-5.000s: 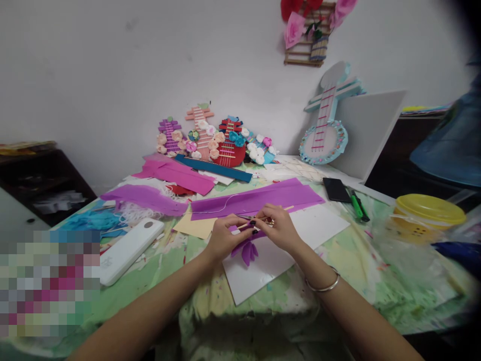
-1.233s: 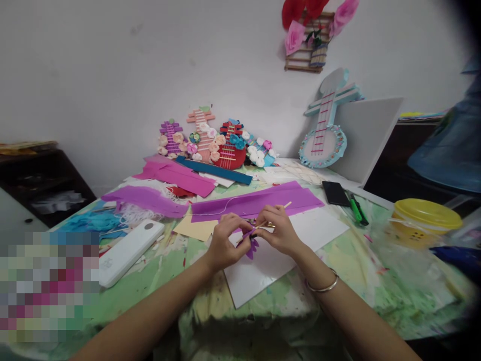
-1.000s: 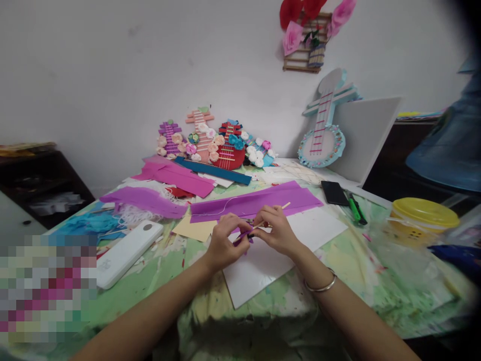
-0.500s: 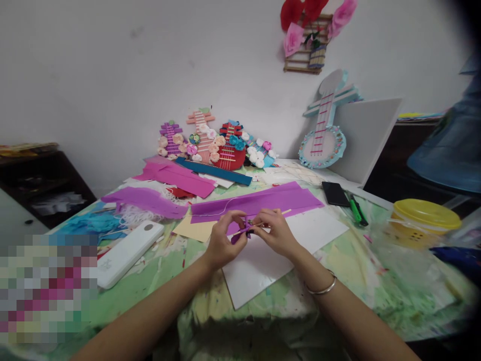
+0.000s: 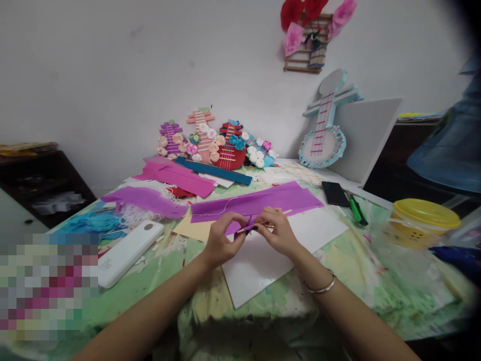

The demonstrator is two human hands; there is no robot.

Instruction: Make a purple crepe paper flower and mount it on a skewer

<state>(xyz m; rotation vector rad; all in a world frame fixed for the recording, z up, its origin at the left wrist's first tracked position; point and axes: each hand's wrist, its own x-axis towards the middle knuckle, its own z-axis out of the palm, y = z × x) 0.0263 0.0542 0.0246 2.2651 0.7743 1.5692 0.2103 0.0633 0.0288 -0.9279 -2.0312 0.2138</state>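
Observation:
My left hand [image 5: 224, 238] and my right hand [image 5: 275, 229] meet over a white board [image 5: 259, 268]. Between their pinched fingertips is a small strip of purple paper [image 5: 249, 222], set around a thin wooden stick [image 5: 287, 211]. One end of the stick pokes out past my right hand, the other toward my left fingers. The fingertips partly hide the purple strip. Just beyond both hands lies a long sheet of purple crepe paper [image 5: 259, 199] with a white thread across it. A cream paper piece [image 5: 193, 229] sits left of the board.
A white power bank-like box [image 5: 131, 253] lies at left, near blue paper scraps [image 5: 88, 223]. At right are a black phone-like slab [image 5: 335, 194], a green cutter [image 5: 355, 209] and a yellow-lidded tub [image 5: 424, 220]. Decorated paper instruments [image 5: 229, 148] stand against the wall.
My fingers have shifted slightly around the purple strip, and the stick's left end shows more clearly. Both hands stay in nearly the same place; the table things have not moved.

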